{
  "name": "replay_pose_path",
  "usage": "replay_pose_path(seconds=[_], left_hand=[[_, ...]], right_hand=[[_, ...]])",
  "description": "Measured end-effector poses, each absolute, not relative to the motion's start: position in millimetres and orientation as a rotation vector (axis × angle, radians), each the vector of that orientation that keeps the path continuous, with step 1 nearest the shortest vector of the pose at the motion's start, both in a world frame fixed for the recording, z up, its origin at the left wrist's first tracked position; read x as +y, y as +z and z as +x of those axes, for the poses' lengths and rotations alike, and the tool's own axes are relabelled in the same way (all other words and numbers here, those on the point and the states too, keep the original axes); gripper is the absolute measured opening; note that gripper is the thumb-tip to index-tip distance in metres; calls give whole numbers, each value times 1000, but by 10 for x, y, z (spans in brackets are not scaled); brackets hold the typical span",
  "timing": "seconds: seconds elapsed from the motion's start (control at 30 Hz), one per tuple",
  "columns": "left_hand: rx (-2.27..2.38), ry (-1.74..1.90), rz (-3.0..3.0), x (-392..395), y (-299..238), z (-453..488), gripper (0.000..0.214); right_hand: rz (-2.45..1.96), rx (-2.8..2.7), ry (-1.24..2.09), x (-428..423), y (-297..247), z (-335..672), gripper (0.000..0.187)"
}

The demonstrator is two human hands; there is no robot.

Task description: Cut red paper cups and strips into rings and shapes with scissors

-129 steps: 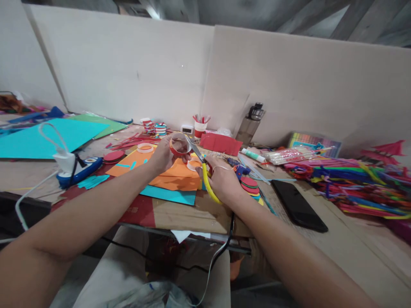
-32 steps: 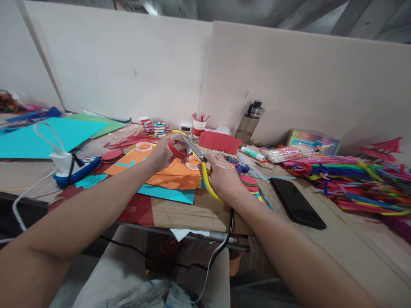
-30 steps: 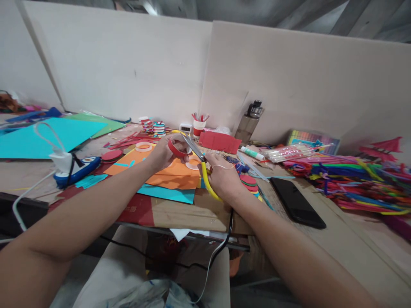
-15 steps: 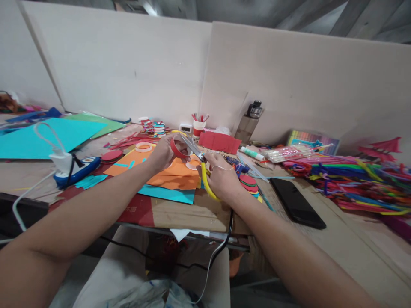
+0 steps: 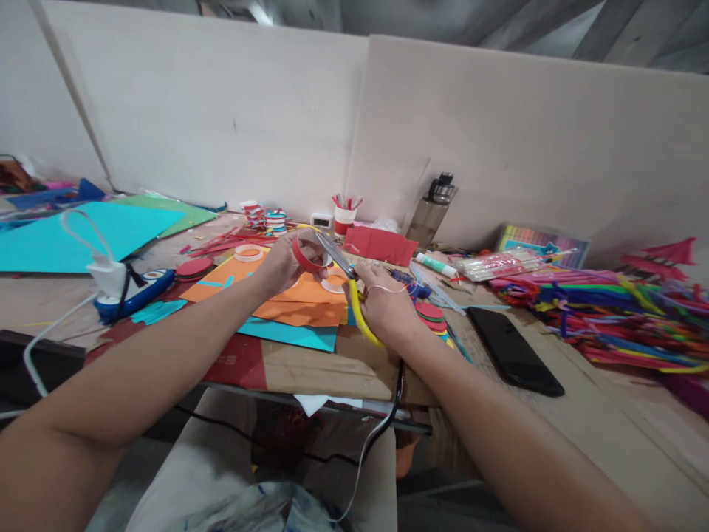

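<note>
My left hand (image 5: 281, 266) is closed on a red ring (image 5: 306, 260) with a pale inside, perhaps cut from a paper cup. In my right hand (image 5: 389, 304) are yellow-handled scissors (image 5: 359, 314), their metal blades pointing up and left at the ring. The blade tips reach the ring's upper edge; whether they touch it I cannot tell. Below my hands lie orange sheets (image 5: 302, 312) over a turquoise sheet (image 5: 293, 335). A white ring (image 5: 249, 253) rests on the orange paper, and another white ring (image 5: 334, 281) is partly hidden behind the scissors.
At right lies a black phone (image 5: 515, 352), with a heap of coloured pipe cleaners (image 5: 614, 310) beyond it. A bottle (image 5: 429, 216) leans by the white wall. Near it are a glue stick (image 5: 436, 264) and crumpled red paper (image 5: 379, 245). A blue power strip (image 5: 136, 295) stands at left.
The ring and the scissors blades have shifted very slightly against each other. Both hands keep the same hold, and the rest of the table looks unchanged.
</note>
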State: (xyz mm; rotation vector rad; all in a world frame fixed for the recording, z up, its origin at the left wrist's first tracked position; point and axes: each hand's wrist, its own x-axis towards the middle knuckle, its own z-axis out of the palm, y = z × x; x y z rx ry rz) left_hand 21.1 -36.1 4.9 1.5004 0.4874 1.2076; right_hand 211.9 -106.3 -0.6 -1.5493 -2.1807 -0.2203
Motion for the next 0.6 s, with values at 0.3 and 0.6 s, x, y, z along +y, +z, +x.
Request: replay_pose_path(seconds=[0.3,0.6], left_hand=[[447,1300,1430,-364,68,212,27],[487,1288,1489,-417,86,244,28]], right_hand=[[-1612,-2171,-193,-1072,15,2097,34],[-1544,-2168,-198,-1060,-24,2116,34]])
